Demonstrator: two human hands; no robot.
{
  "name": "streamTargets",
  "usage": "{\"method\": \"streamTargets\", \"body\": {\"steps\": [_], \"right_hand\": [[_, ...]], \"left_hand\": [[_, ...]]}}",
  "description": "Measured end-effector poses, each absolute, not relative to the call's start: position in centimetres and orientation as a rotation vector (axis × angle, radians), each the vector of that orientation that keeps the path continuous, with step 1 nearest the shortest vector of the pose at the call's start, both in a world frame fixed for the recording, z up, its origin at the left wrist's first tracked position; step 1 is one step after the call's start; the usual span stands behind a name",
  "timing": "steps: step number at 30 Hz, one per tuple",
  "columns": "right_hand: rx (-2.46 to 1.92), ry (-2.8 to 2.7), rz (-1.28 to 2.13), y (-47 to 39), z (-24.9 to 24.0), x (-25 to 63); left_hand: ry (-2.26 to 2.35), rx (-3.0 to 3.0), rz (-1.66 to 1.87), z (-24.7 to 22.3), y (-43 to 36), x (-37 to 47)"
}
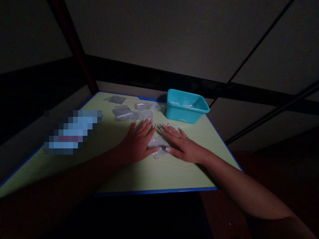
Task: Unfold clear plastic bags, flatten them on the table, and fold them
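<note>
Both hands are spread flat, fingers apart: left hand (pixel 138 143) and right hand (pixel 183 145), partly over a clear plastic bag (pixel 159 143) in from the near edge of the surface (pixel 154 177). Thin film like that probably wrinkles if one side drags harder. The loose plastic bags (pixel 122 113) toward the far left corner could get shoved by a careless left reach. Turquoise plastic basin (pixel 184 114) by the far right corner? One bump might tip it off.

Dim rm, home or office unclear, w/ pale wall panels (pixel 154 39) & 1 blue-edged table (pixel 174 176)
</note>
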State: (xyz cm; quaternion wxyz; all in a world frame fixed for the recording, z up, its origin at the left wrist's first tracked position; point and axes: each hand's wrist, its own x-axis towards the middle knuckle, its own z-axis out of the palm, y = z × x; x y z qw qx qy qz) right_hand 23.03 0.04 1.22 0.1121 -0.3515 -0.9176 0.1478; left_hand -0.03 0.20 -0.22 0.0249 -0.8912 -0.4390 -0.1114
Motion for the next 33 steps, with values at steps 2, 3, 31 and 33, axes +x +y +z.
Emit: {"method": "streamTargets", "body": {"steps": [2, 3, 31, 33], "right_hand": [[-0.949, -2.8, 0.484, -0.5, 1.3, 22.9], [-0.913, -2.832, 0.506, -0.7, 1.2, 22.8], [-0.861, -2.919, 0.488, -1.0, 0.6, 21.3], [-0.854, -2.929, 0.484, -1.0, 0.6, 21.2]], "left_hand": [[-1.357, -2.774, -0.279, -0.7, 0.1, -0.1], [-1.358, -2.778, -0.263, -0.9, 0.1, -0.2], [-1.405, -2.772, -0.513, 0.3, 0.8, 0.0], [-1.396, -2.782, -0.524, 0.1, 0.7, 0.0]]}}
